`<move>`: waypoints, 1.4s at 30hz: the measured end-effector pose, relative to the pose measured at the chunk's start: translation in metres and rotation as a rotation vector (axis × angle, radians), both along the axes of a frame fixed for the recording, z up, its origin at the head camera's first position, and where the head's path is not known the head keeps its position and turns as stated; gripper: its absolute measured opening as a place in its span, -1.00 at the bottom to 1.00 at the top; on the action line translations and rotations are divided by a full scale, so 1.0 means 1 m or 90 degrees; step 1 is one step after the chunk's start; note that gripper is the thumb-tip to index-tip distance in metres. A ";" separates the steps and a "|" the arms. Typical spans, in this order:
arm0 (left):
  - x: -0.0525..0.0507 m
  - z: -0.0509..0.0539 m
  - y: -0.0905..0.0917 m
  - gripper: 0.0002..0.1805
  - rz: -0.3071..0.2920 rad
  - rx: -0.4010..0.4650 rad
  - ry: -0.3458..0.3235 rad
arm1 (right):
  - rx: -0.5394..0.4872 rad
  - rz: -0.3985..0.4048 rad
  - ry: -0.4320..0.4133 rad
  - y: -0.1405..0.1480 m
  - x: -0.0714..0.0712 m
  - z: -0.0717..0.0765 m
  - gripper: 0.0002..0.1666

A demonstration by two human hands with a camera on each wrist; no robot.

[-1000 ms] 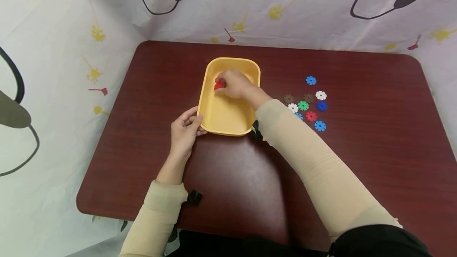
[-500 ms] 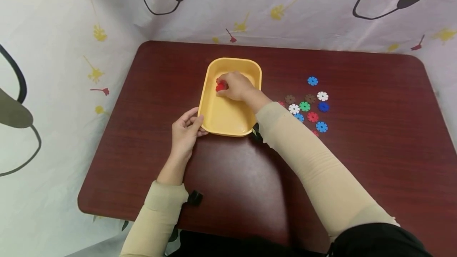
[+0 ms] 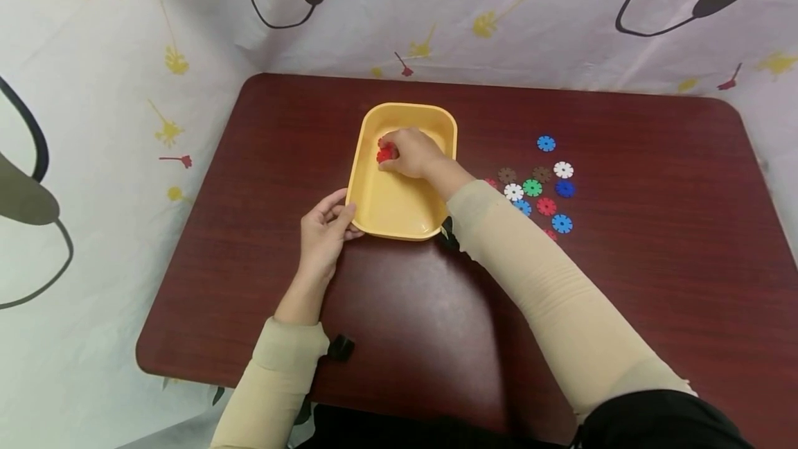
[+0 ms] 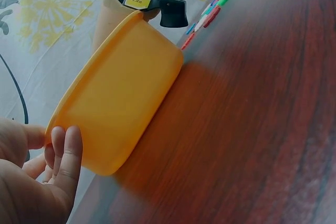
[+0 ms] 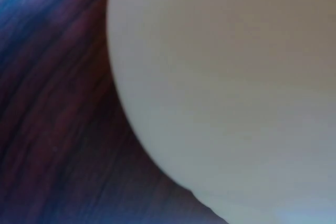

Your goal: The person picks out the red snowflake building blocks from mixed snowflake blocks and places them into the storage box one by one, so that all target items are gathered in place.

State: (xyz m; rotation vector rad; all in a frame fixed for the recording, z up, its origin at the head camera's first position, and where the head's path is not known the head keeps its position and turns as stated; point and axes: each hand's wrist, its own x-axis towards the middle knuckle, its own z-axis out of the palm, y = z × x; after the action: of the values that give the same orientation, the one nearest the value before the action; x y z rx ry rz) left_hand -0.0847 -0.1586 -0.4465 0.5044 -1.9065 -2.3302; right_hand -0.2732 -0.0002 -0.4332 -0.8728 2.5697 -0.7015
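Observation:
A yellow plastic tray (image 3: pixel 399 217) stands on the dark red table. At its near left corner my left hand (image 3: pixel 321 234) grips the rim, thumb on the upper edge and fingers outside against the wall; the left wrist view shows these fingers (image 4: pixel 67 161) on the tray's side (image 4: pixel 121 87). Inside the tray, toward its far left, my right hand (image 3: pixel 413 152) pinches a red notched disc (image 3: pixel 383 156) between thumb and fingers. More red shows just behind it, partly hidden by the fingers. A pale, blurred surface fills most of the right wrist view and hides that hand.
Right of the tray lie several loose notched discs, among them a green disc (image 3: pixel 532 188), a white disc (image 3: pixel 564 170) and a light blue disc (image 3: pixel 546 143). My right sleeve (image 3: pixel 530 269) covers part of this group. A patterned cloth (image 3: pixel 548 33) hangs behind the table.
My right forearm has shifted slightly, uncovering red discs beside the sleeve. Both hands keep their hold, and the tray stays in place.

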 end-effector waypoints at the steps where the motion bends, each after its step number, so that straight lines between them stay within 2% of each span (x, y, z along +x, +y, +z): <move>1: 0.000 0.000 0.000 -0.60 0.000 0.000 0.000 | 0.000 0.001 0.001 0.000 0.000 0.000 -0.54; 11: -0.004 -0.001 0.001 -0.60 -0.006 0.003 -0.003 | -0.012 -0.001 0.020 0.004 -0.002 0.000 -0.55; 15: -0.005 -0.001 0.000 -0.61 -0.003 -0.001 -0.009 | -0.045 -0.005 0.034 0.007 -0.001 0.004 -0.58; 22: -0.009 -0.002 -0.004 -0.61 0.007 -0.005 -0.015 | -0.129 -0.003 0.012 0.016 -0.003 0.016 -0.58; 31: -0.010 -0.002 -0.006 -0.61 0.011 0.001 -0.012 | -0.186 -0.017 0.071 0.031 -0.002 0.027 -0.61; 36: -0.010 -0.003 -0.006 -0.60 0.014 0.004 -0.017 | -0.229 -0.041 0.065 0.039 0.002 0.031 -0.60; 42: -0.010 -0.004 -0.006 -0.60 0.018 0.011 -0.019 | -0.257 -0.052 0.085 0.051 0.004 0.035 -0.61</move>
State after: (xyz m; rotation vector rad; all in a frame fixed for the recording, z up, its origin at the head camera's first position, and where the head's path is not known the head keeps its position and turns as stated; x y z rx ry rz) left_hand -0.0952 -0.1646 -0.4501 0.5663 -1.8804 -2.3370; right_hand -0.2694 0.0506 -0.3984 -0.9638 2.6354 -1.2556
